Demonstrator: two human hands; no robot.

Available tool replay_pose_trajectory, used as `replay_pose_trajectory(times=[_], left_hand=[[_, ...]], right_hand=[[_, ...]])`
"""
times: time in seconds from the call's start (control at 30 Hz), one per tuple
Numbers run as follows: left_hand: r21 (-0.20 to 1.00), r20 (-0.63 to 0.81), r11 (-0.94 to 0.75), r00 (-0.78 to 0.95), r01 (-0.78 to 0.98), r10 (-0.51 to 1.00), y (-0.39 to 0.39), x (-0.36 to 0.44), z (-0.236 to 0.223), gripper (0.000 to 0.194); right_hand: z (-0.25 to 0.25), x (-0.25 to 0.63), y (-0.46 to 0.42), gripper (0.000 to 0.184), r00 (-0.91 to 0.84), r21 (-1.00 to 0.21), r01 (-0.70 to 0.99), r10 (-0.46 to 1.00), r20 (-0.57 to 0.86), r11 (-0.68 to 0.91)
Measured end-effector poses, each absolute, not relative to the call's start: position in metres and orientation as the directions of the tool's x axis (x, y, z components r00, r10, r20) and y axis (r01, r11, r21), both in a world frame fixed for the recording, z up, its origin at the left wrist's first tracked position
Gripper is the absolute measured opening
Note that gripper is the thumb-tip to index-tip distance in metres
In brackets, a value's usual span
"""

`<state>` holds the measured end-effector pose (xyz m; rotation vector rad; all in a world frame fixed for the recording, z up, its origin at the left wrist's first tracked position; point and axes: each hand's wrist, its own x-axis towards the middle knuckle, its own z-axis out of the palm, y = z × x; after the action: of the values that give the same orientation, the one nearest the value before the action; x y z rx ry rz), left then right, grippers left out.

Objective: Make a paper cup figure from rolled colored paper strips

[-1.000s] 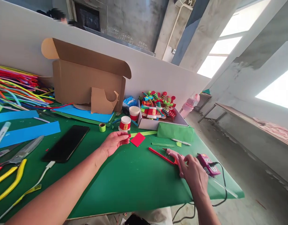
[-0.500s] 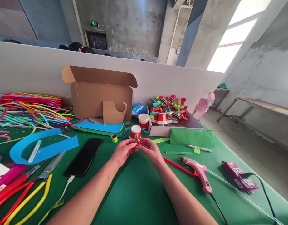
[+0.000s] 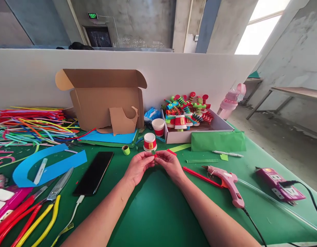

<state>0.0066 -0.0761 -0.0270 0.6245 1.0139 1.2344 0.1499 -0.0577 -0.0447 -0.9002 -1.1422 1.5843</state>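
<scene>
My left hand (image 3: 139, 167) and my right hand (image 3: 170, 164) meet over the green table mat (image 3: 153, 206), fingertips pinched together on a small red paper piece (image 3: 155, 155) with a bit of green on it. Just beyond them stands an upturned paper cup with a red band (image 3: 150, 141). A red paper scrap (image 3: 171, 152) lies by my right fingers. The pink glue gun (image 3: 226, 180) rests on the mat to the right, untouched.
An open cardboard box (image 3: 106, 99) stands at the back, with a white tray of finished colourful cup figures (image 3: 186, 118) beside it. A black phone (image 3: 93, 172), scissors (image 3: 54, 187), pipe cleaners (image 3: 29, 123), blue paper (image 3: 48, 164) and a purple device (image 3: 279, 183) lie around.
My right hand left the glue gun at the right and came to my left hand at the middle. Both now pinch the red piece, which has been lifted off the mat.
</scene>
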Motion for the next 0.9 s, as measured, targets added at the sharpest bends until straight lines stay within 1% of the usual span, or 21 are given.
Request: replay_pose_trajectory(times=[0.2,0.43,0.6,0.67,0.9], left_hand=[[0.884,-0.271,0.252,0.008,-0.394,0.962,-0.076,0.005,-0.029,0.030],[0.877,-0.232,0.221,0.028,-0.426,0.972,-0.075,0.001,-0.025,0.031],[0.891,-0.234,0.208,-0.016,-0.404,0.972,-0.074,-0.001,-0.024,0.032],[0.910,-0.223,0.194,-0.037,-0.366,0.974,-0.074,-0.001,-0.024,0.033],[0.982,-0.129,0.108,-0.134,-0.154,0.983,-0.074,0.002,-0.028,0.038]], right_hand=[[-0.041,0.151,-0.058,0.036,-0.267,-0.968,-0.233,0.963,-0.023,-0.088],[-0.034,0.153,-0.061,0.034,-0.283,-0.961,-0.239,0.957,-0.071,-0.142],[-0.034,0.153,-0.060,0.035,-0.291,-0.955,-0.247,0.953,-0.089,-0.164],[-0.035,0.153,-0.060,0.036,-0.282,-0.955,-0.242,0.954,-0.100,-0.172],[-0.037,0.153,-0.058,0.037,-0.270,-0.951,-0.234,0.953,-0.137,-0.203]])
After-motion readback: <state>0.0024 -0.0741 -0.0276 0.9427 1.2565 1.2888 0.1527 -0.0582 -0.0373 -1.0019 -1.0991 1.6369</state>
